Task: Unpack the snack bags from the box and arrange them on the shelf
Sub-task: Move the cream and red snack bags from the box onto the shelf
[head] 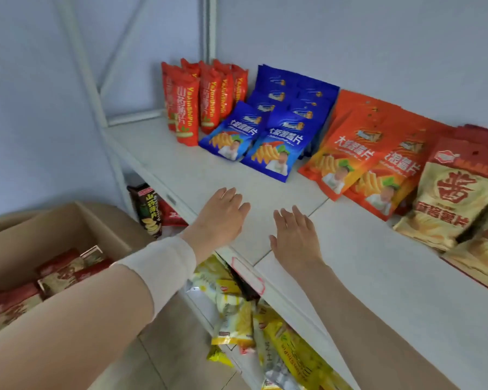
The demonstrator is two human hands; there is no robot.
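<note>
Both hands hover empty over the bare front of the shelf.

The left hand (221, 213) and right hand (295, 235) are spread flat, palms down, holding nothing, just above the white shelf (378, 277). Beyond the fingertips, snack bags stand in rows against the wall: glossy red bags (186, 108) far left, blue bags (279, 128) straight ahead, orange bags (361, 156) and cream bags (448, 204) to the right. Left of and below the left forearm sits the open cardboard box (54, 229), with red-and-cream bags (65, 274) inside.
</note>
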